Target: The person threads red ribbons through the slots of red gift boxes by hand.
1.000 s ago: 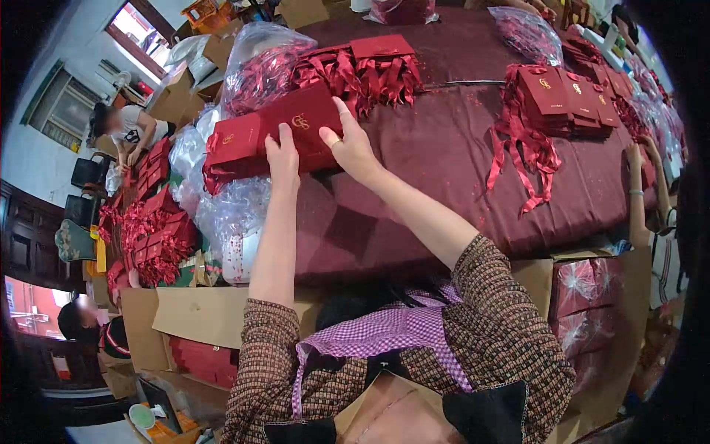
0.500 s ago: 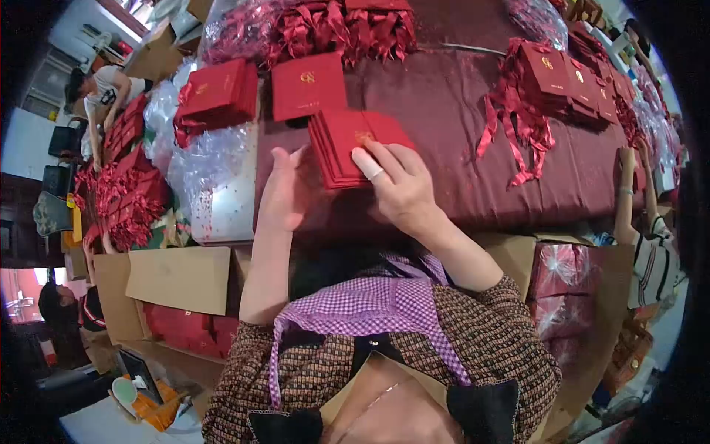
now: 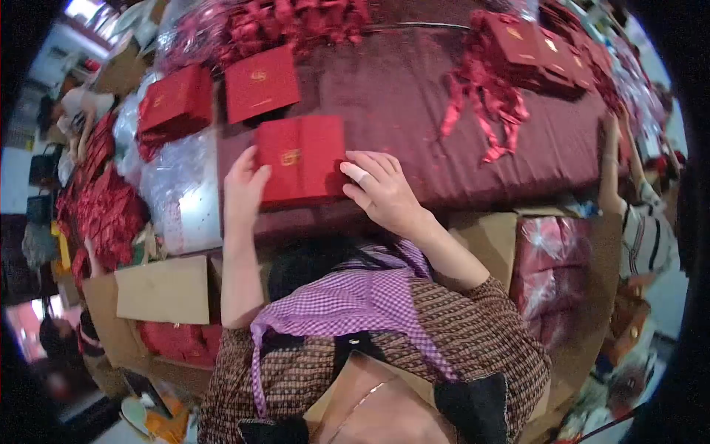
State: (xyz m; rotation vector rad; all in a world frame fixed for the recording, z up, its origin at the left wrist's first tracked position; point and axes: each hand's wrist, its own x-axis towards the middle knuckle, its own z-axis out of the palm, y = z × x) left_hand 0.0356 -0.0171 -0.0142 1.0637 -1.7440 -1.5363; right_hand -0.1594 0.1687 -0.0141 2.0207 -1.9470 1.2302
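A stack of red cards with a gold emblem [image 3: 310, 166] stands in front of me over the table, its broad face towards me. My left hand [image 3: 245, 185] grips its left edge, the thumb near the front face. On the opposite edge, the curled fingers of my right hand [image 3: 381, 185] press against the cards; one finger wears a white wrap. Just beyond lies another red stack with a gold emblem [image 3: 260, 85]. To its left is a thicker red pile [image 3: 175, 103].
A dark red cloth [image 3: 384, 96] covers the table. Red bags with ribbons [image 3: 536, 55] lie at far right, more ribbons [image 3: 296, 26] at the back. Open cartons [image 3: 163, 285] with red goods stand at the near edge. Co-workers sit on both sides, one in a striped top [image 3: 647, 240].
My left hand, apart from the cards before, has closed on their left edge. My right hand has shifted from the front face to the right edge. The stack now faces me squarely.
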